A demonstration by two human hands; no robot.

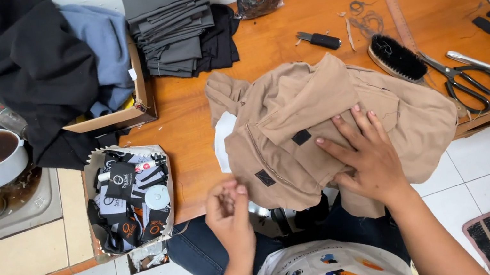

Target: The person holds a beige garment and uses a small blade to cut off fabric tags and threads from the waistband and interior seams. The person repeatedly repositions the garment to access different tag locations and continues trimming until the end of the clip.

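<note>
Tan garment (pixel 332 111), crumpled w/ black patches; right hand (pixel 367 155) flat, fingers spread; left hand (pixel 228 211) fingers pinched, contents unclear.

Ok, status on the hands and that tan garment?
Right hand flat on tan garment. Left hand pinched shut off table edge, contents unclear. Scissors and brush lie beside garment.

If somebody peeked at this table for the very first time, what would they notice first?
Most likely the crumpled tan garment in the middle of the orange wooden table, with the right hand pressed flat on it. The left hand pinches something tiny at the table's near edge. On the left, a box of black labels and a heap of dark clothes also stand out.
</note>
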